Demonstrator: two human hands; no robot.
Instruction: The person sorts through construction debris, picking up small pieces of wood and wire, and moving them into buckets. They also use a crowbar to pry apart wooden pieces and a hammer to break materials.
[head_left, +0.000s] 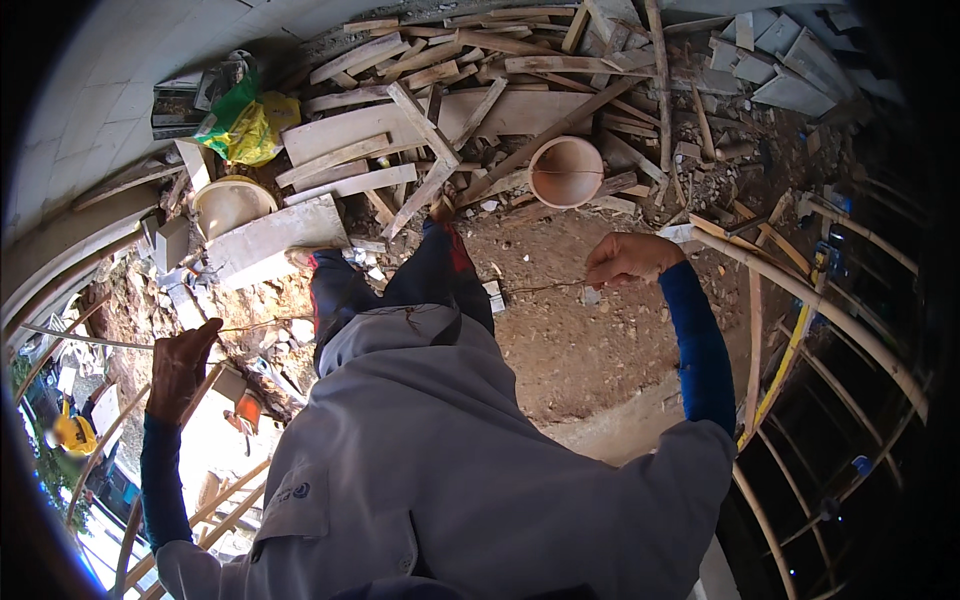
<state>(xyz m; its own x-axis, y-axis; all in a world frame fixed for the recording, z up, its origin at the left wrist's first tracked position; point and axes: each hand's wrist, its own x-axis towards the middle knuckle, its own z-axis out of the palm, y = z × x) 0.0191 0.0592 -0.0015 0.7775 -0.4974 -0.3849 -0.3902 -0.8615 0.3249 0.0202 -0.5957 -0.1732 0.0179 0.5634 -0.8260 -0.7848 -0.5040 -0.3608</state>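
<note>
A thin brown wire [540,288] runs across in front of my body, between my two hands. At the right, my right hand [632,258] pinches one end of it between thumb and fingertips, with the other fingers curled. My left hand [183,365], farther down at the left, holds the other end at its fingertips. Over my grey shirt [410,420] the middle of the wire is hard to make out; a small reddish-brown tangle shows there. Both hands are raised well above the ground and apart from anything else.
Loose planks [430,120] and offcuts lie piled ahead of my feet. A round pinkish tub [566,172] and a pale basin [235,207] stand among them, with a green and yellow sack [240,125]. Bamboo poles [820,300] rise at the right. A person in yellow [74,432] is far left.
</note>
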